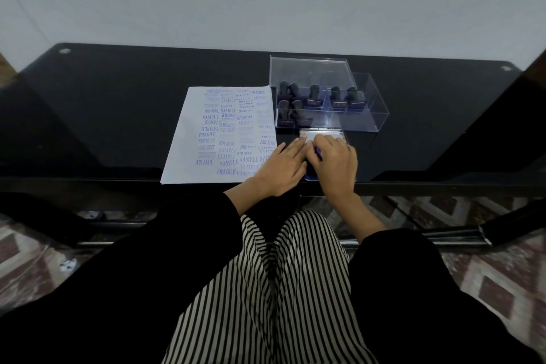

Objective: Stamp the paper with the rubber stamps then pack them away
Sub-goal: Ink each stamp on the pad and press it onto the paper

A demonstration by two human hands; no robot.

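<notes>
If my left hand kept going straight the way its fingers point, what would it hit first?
Your left hand has fingertips on the silver ink pad tin, so that comes first; beyond it, probably the clear stamp box, though depth is unclear.

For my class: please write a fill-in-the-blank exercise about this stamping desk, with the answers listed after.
1. The clear box holds the rubber ____.
2. The paper is covered with words in ____ ink.
3. The left hand and right hand touch the ink pad, which lies ____ of the paper.
4. The table top is ____.
Answers: stamps; blue; right; black.
</notes>
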